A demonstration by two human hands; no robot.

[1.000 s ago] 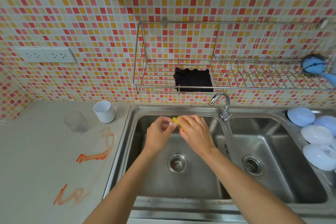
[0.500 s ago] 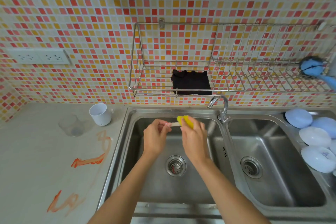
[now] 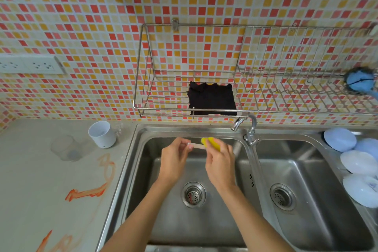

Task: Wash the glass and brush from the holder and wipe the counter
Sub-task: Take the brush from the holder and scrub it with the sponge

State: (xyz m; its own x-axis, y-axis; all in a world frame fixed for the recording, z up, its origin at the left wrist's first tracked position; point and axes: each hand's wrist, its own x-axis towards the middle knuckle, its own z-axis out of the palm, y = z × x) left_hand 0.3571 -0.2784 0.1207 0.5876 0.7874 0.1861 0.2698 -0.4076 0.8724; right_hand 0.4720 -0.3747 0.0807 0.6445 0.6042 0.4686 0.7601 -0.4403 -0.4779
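The left hand point(image 3: 173, 157) pinches one end of the brush point(image 3: 197, 145), fingertips curled onto its pale, slim handle. The right hand point(image 3: 219, 162) grips a yellow sponge point(image 3: 212, 143) folded round the other end of the brush, fingers curled over it, so only a short stretch of pale handle shows between the two hands. The brush lies about level, held in the air above the left sink point(image 3: 194, 221), over its back part; the bristle end is hidden inside the sponge. Both forearms reach in from the near edge.

The tap point(image 3: 245, 125) stands on the divider just right of the hands, spout turned toward the left basin; whether water runs I cannot tell. The right sink point(image 3: 319, 200) lies beyond it.

On the counter point(image 3: 30, 180), left of the sink, a white holder point(image 3: 102, 134) stands upright near the back. Just beside it, nearer the left, stands the glass point(image 3: 65, 148), clear and hard to make out against the grey top. Orange smears point(image 3: 88, 191) streak the counter in front of them, more at the near edge.

On the tiled wall hangs a wire rack point(image 3: 255, 92) with a black cloth point(image 3: 212, 98) in it. A blue scrubber point(image 3: 361, 82) sits at the rack's right end. Pale blue and white bowls point(image 3: 356, 161) lie upturned right of the sinks. A socket point(image 3: 30, 64) is on the wall at left.
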